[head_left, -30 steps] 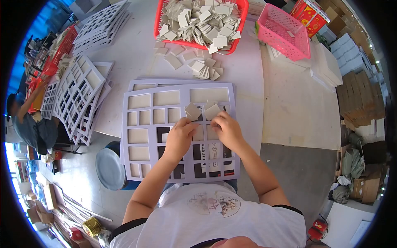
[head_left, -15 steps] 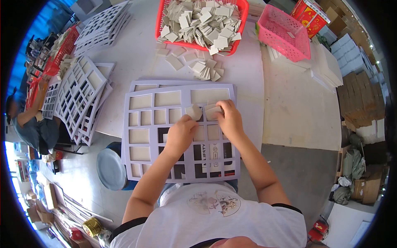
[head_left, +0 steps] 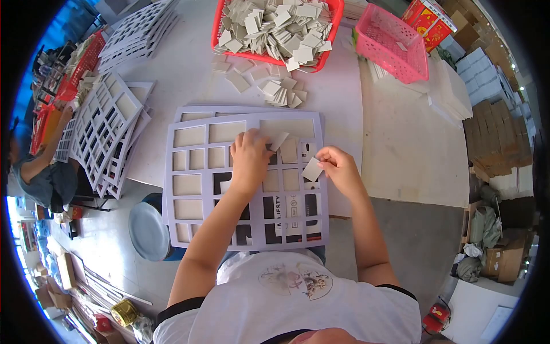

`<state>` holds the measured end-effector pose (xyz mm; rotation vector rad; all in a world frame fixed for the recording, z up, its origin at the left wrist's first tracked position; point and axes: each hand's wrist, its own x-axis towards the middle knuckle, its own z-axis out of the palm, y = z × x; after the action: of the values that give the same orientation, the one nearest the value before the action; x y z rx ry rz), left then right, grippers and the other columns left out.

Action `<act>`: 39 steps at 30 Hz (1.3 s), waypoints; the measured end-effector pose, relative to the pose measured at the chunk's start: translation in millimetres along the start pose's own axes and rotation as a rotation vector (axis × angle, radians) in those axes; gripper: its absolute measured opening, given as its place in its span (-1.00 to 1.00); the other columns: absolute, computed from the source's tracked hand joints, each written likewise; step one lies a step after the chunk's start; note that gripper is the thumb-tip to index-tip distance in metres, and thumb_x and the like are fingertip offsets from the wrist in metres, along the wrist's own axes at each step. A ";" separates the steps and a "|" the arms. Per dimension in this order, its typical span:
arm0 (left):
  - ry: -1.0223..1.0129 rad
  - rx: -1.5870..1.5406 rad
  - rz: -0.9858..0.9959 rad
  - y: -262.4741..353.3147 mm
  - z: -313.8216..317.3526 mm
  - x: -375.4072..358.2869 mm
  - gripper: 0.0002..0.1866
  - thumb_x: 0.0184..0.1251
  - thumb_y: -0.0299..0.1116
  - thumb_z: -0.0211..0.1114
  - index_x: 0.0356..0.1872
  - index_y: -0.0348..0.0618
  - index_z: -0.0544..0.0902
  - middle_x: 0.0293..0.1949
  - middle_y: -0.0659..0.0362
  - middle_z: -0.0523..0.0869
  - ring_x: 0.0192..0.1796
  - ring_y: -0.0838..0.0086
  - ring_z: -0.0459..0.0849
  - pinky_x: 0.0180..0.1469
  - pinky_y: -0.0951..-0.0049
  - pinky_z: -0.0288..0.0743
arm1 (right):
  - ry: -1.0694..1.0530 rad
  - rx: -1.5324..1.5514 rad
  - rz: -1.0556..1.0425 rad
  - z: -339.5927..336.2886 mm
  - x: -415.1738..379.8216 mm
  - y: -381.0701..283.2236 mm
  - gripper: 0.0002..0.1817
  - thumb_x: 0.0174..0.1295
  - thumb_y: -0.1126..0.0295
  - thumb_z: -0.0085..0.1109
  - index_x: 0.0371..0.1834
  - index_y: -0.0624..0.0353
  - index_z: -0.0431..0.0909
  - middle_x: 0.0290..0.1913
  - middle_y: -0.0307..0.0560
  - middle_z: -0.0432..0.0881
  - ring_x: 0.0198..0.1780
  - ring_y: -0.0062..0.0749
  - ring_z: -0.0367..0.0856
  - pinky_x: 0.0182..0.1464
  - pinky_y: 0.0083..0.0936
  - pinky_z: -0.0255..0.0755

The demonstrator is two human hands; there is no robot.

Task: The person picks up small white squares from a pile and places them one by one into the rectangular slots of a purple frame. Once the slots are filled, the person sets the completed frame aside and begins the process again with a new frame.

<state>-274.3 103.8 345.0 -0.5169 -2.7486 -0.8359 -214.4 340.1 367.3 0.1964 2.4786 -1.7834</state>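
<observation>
In front of me lies a lavender window frame [head_left: 256, 223] on top of a similar one. Pale grey cardboard pieces fill many of its openings; dark printed material shows through others. My left hand [head_left: 248, 163] is over the upper middle of the frame, fingers curled and slightly blurred, with a tilted cardboard piece [head_left: 279, 141] at their tips. Over the frame's right side, my right hand [head_left: 339, 169] pinches another cardboard piece [head_left: 313, 169] between thumb and fingers. One seated piece [head_left: 289, 151] shows between the two hands.
A red basket [head_left: 214, 37] heaped with cardboard pieces stands beyond the frame, with loose pieces [head_left: 282, 92] before it. A pink basket [head_left: 422, 69] sits at right. Stacked frames [head_left: 106, 123] lie at left, near another person [head_left: 46, 178]. A blue-grey round stool [head_left: 148, 223] stands below.
My right hand has moved right and slightly down with a cardboard piece, away from my left hand. My left hand has shifted up and left. A piece now sits in the opening between them.
</observation>
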 end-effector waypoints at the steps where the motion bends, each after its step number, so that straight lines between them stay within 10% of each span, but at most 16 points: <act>1: 0.000 -0.034 -0.027 2.3 -2.6 1.2 -0.55 0.08 -0.42 0.47 0.07 -0.13 0.65 0.14 0.04 0.56 0.22 0.04 0.45 0.25 0.07 0.30 | -0.035 -0.014 -0.005 -2.2 0.5 2.3 -0.88 0.26 0.63 0.17 -0.16 0.31 0.61 -0.36 -0.27 0.55 -0.45 -0.65 0.40 -0.36 -0.61 0.39; 12: -0.020 -0.113 -0.118 -3.1 -18.0 -5.5 -0.69 0.18 -0.53 0.35 -0.01 -0.16 0.65 -0.09 0.05 0.67 -0.07 0.12 0.61 0.02 0.22 0.50 | -0.042 -0.397 -0.240 17.4 -7.6 11.0 -0.81 0.15 0.62 0.22 -0.17 0.19 0.60 -0.15 -0.04 0.57 -0.19 -0.10 0.63 -0.14 -0.32 0.51; 18: 0.029 -0.352 -0.263 10.1 -51.6 -9.4 -0.78 0.28 -0.50 0.28 -0.06 -0.16 0.69 -0.26 0.04 0.71 -0.42 0.33 0.60 -0.25 0.36 0.51 | 0.098 -0.392 -0.247 25.9 -2.5 -8.8 -0.64 0.14 0.63 0.26 0.02 0.11 0.56 -0.11 -0.09 0.51 -0.19 -0.23 0.59 -0.12 -0.38 0.52; 30: -0.610 -0.566 -0.263 14.4 -61.0 -72.6 -0.77 0.25 -0.59 0.22 -0.08 -0.22 0.68 -0.28 -0.01 0.68 -0.34 0.28 0.69 -0.22 0.33 0.56 | 0.155 -0.680 -0.854 63.5 53.3 -19.7 -0.70 0.08 0.62 0.27 -0.08 0.19 0.61 -0.03 -0.09 0.57 -0.05 -0.07 0.56 -0.08 -0.23 0.52; 33: -0.460 -0.469 -0.137 15.3 -53.0 -80.5 -0.80 0.25 -0.62 0.21 -0.13 -0.29 0.69 -0.36 0.01 0.68 -0.41 0.36 0.66 -0.26 0.39 0.57 | 0.293 -0.429 -0.821 58.5 37.9 -33.4 -0.80 0.15 0.61 0.27 -0.15 0.20 0.61 -0.23 -0.12 0.63 -0.24 -0.25 0.63 -0.24 -0.38 0.52; 39: -0.373 -0.211 0.031 18.5 -50.2 -89.6 -0.76 0.17 -0.60 0.21 -0.15 -0.15 0.70 -0.11 0.06 0.65 -0.22 0.12 0.69 -0.11 0.21 0.60 | -0.096 0.178 0.032 36.3 -20.6 -30.5 -0.91 0.33 0.57 0.16 -0.14 0.27 0.59 -0.42 -0.25 0.61 -0.45 -0.66 0.58 -0.41 -0.66 0.43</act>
<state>-179.9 65.6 367.3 -0.8301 -2.9864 -1.1308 -199.0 294.9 387.2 0.1573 2.2409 -1.9511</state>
